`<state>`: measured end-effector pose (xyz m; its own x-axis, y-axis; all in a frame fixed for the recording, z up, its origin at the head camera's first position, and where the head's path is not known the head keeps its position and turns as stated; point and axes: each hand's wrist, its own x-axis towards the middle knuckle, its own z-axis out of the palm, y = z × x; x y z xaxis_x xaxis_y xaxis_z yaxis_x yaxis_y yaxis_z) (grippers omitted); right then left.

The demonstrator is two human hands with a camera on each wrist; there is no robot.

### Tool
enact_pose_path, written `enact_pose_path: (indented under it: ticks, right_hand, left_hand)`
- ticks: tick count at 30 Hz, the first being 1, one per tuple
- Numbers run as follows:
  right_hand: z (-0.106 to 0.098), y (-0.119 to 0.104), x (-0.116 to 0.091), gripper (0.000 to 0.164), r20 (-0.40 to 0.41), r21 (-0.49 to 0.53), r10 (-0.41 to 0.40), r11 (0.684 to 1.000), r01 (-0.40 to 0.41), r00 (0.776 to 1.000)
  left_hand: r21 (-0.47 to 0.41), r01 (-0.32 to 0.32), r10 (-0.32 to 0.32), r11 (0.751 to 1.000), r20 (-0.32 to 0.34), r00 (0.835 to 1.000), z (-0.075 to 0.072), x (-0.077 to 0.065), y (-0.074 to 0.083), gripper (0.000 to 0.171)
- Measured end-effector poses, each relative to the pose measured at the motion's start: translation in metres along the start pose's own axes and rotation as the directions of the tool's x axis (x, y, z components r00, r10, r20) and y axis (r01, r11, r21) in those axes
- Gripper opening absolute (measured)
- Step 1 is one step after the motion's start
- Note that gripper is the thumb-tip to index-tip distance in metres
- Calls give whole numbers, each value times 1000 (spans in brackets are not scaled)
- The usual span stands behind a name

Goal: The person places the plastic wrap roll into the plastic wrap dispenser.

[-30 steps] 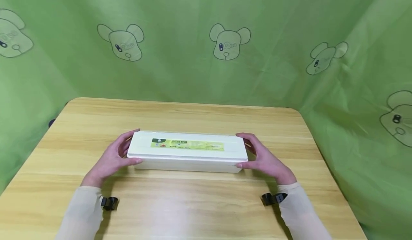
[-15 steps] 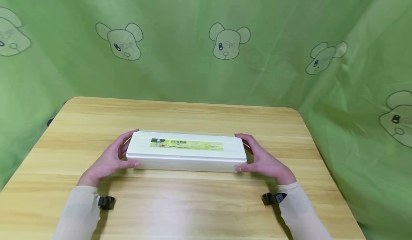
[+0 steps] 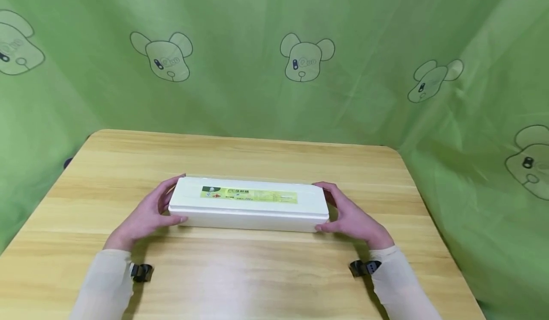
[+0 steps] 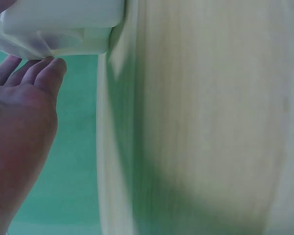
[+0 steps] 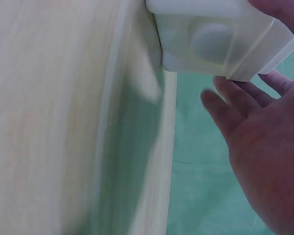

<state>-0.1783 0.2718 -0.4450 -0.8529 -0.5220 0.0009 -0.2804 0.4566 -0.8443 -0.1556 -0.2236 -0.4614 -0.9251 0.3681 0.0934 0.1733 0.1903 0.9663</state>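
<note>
A long white plastic-wrap box point(image 3: 249, 219) with a lid and a yellow-green label point(image 3: 249, 194) lies crosswise on the wooden table. My left hand point(image 3: 147, 215) grips its left end, thumb on the front face and fingers round the back edge. At the opposite end my right hand point(image 3: 349, 215) holds the box the same way, thumb at the lower front corner. The left wrist view shows the left end of the box point(image 4: 59, 19) with fingertips at its far side. In the right wrist view the right end of the box point(image 5: 210, 41) has a round recess.
The light wooden table point(image 3: 240, 272) has rounded far corners. A green curtain point(image 3: 240, 100) printed with bear heads hangs behind it and along both sides. Black wrist straps point(image 3: 364, 267) sit on the pale sleeves point(image 3: 103, 282).
The left hand's thumb has shifted slightly along the box's front. Otherwise both hands and the box stay nearly in place; the head view moves a little.
</note>
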Motion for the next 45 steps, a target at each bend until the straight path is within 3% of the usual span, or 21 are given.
enact_pose_path:
  ticks: [9, 15, 21, 33, 39, 45]
  right_hand:
    - [4, -8, 0, 93, -30, 7, 51, 999, -51, 998]
    - [0, -6, -1, 94, -6, -45, 28, 999, -28, 1000]
    - [-1, 0, -2, 102, 37, 3, 8, 1000, -8, 999]
    - [2, -2, -3, 95, -35, -73, 28, 997, -31, 999]
    - [3, -2, -2, 95, -42, -105, 0, 994, -5, 999]
    - [3, -2, -2, 95, -31, -97, 28, 995, -31, 999]
  left_hand:
    - [13, 11, -11, 1000, -6, 1000, 1, 0, -1, 102]
    - [24, 20, -19, 1000, -7, 1000, 1, -1, 1, 102]
    - [39, 30, -29, 999, -11, 1000, 1, -3, 0, 102]
    - [60, 43, -42, 997, -14, 999, 1, -3, 0, 102]
    - [53, 24, -23, 998, -14, 1000, 1, -1, 0, 102]
    - [44, 26, -25, 999, -8, 1000, 0, -2, 0, 103]
